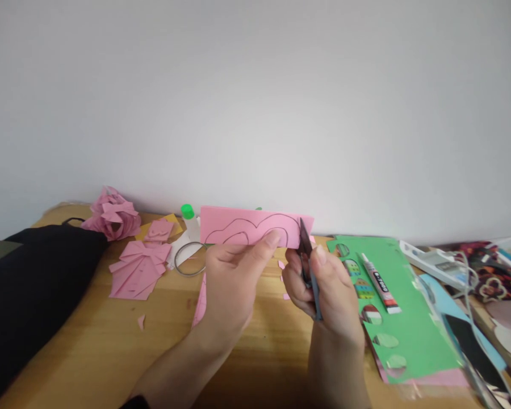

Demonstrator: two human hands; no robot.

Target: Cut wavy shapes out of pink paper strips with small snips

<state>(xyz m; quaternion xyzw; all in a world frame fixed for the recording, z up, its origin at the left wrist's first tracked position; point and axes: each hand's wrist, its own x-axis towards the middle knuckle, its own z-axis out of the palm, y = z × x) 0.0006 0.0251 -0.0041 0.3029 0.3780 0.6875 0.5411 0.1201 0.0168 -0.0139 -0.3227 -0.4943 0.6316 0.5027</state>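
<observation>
Between the thumb and fingers of my left hand (234, 278) is a strip of pink paper (225, 221), held up above the table. Dark curved outlines are drawn on it, some of them behind my thumb. My right hand (330, 284) grips a pair of scissors (307, 250), with fingers wrapped round the handles. The scissor blades point upward and meet the paper near its right end, at the outer drawn curve. How far the blades stand apart is hard to make out.
On the wooden table (255, 346) lie folded pink paper pieces (140, 270), a pink paper flower (113, 213), a metal ring (179, 264) and a green-capped glue stick (188, 213). Green sheets (413, 335) with a glue tube (381, 284) are right; a black bag (38, 284) is left.
</observation>
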